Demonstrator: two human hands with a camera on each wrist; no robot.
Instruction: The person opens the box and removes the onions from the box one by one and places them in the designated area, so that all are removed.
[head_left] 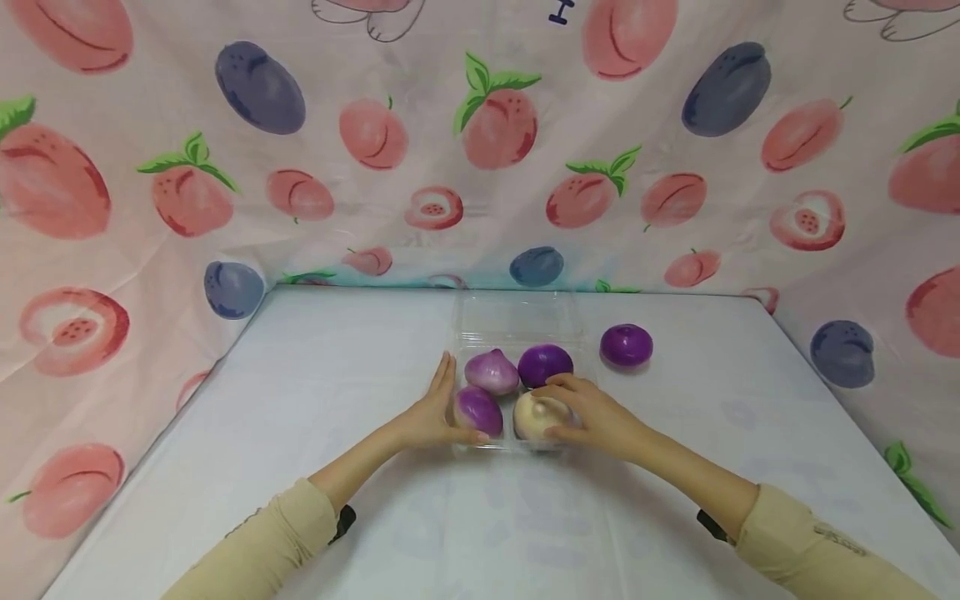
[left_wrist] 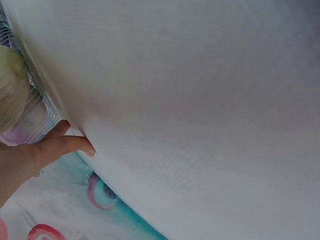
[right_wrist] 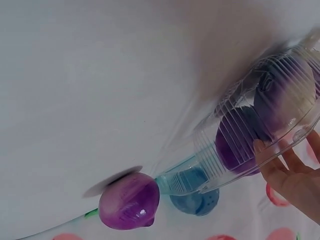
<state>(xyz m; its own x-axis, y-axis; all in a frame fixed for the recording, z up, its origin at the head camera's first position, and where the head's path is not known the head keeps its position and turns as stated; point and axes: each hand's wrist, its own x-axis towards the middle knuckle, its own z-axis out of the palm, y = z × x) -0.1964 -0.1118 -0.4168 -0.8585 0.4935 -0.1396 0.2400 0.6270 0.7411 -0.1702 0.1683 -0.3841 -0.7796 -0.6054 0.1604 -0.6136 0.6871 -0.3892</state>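
Observation:
A clear plastic clamshell box (head_left: 480,447) holds a pale onion (head_left: 534,417) at front right, a two-tone purple onion (head_left: 478,410) at front left, a pinkish pointed onion (head_left: 491,372) at back left and a dark purple onion (head_left: 545,364) at back right. My left hand (head_left: 429,419) rests against the box's left side, fingers straight, thumb along the front edge. With fingers and thumb curved about the pale onion, my right hand (head_left: 603,417) holds it inside the box. Through the ribbed wall, the right wrist view shows the dark purple onion (right_wrist: 232,142).
Beyond the box's back edge lies its raised transparent lid (head_left: 517,315). Another purple onion (head_left: 627,346) sits outside, to the right of the box. A white cloth (head_left: 337,350) covers the table, and a fruit-print curtain (head_left: 427,100) hangs behind and at both sides.

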